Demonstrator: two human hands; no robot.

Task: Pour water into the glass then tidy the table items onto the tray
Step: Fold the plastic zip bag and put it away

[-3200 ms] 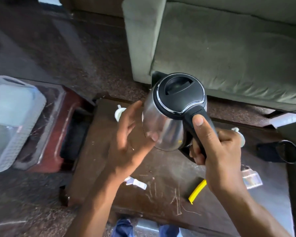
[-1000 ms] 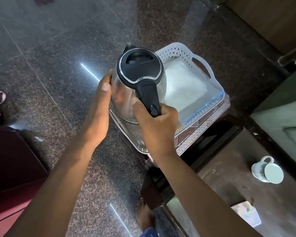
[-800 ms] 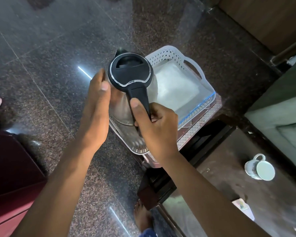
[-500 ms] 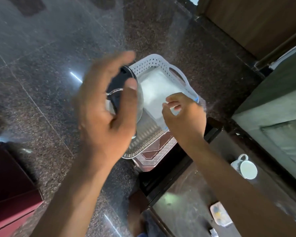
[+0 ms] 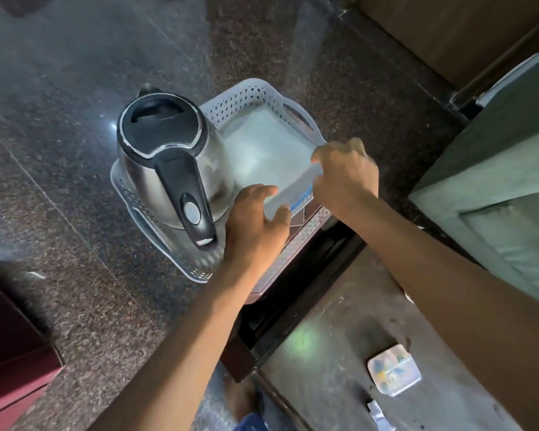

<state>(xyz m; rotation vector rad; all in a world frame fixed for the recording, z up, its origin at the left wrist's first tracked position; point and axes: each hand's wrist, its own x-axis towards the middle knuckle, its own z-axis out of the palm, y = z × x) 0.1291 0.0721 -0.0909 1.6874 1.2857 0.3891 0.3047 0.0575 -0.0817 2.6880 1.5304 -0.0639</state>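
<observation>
Kettle [image 5: 168, 169] upright in tray [image 5: 246, 94]; left hand [image 5: 255, 225], right hand [image 5: 346, 175] gripping clear box [image 5: 262, 150] (near edge).

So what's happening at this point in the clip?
A person is tidying up. The steel kettle stands in the white perforated tray, with no hand on it. Both hands are on a translucent container lying beside it in the tray: the left hand on its near corner, the right hand gripping its right edge. A small patterned box is still on the brown table.
</observation>
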